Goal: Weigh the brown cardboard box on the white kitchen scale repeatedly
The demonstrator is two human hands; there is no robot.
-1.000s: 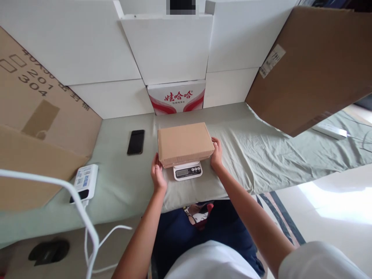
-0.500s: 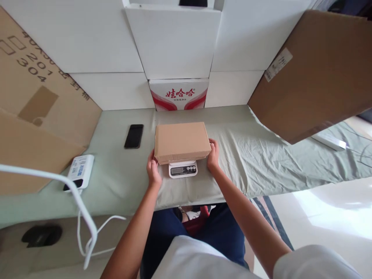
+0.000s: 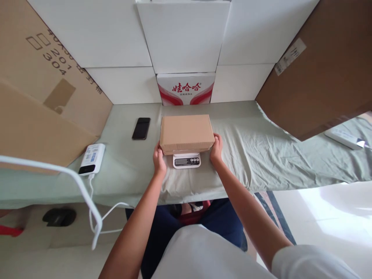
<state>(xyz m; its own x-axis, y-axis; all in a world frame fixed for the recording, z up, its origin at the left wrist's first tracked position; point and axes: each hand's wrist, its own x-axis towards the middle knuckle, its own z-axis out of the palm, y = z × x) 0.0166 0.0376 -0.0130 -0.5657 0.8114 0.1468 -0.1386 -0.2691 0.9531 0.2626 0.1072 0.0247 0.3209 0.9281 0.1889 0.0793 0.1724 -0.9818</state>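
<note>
A closed brown cardboard box rests on a small white digital scale, whose display pokes out at the front. My left hand presses against the box's left front corner. My right hand holds its right side. Both sit on a table draped in a pale green cloth.
A black phone lies left of the box. A white power bank with a white cable sits at the left edge. Large brown cardboard sheets lean at both sides. White boxes and a red-and-white carton stand at the back.
Both hands stay on the box's sides while it sits on the scale. The head camera shifted, so the whole scene slid slightly right and up.
</note>
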